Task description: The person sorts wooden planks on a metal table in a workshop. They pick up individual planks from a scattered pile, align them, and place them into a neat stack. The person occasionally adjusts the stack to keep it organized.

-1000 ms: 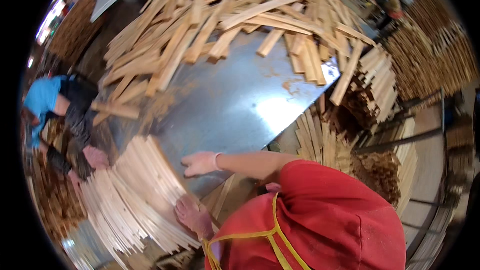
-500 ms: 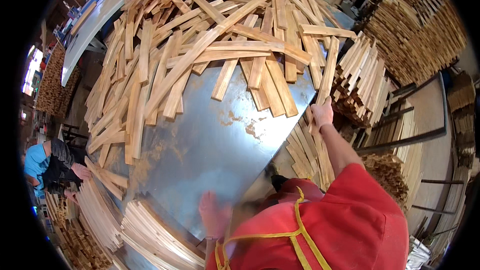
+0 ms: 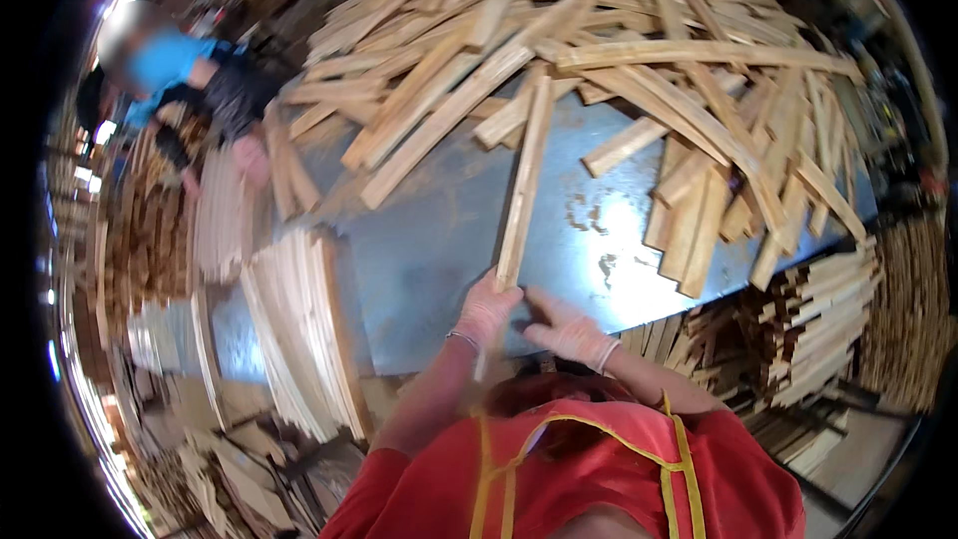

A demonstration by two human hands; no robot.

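The person's left hand [image 3: 484,313] has its fingers wrapped around 1 wooden strip [image 3: 523,185], slanting over the metal surface [image 3: 429,265] toward that loose pile [image 3: 699,55]. The right hand [image 3: 574,336] is just beside it, fingers parted. Across from me, 1 co-worker [image 3: 175,65] in blue bends over pale strips [image 3: 220,220].

The held board [image 3: 524,190] is showing warm tan, the bench [image 3: 429,250] is looking silvery blue-grey with brownish smudges, the neat stack [image 3: 299,324] is running paler cream, and honestly the red shirt [image 3: 738,469] is rocking yellow straps [image 3: 689,479].
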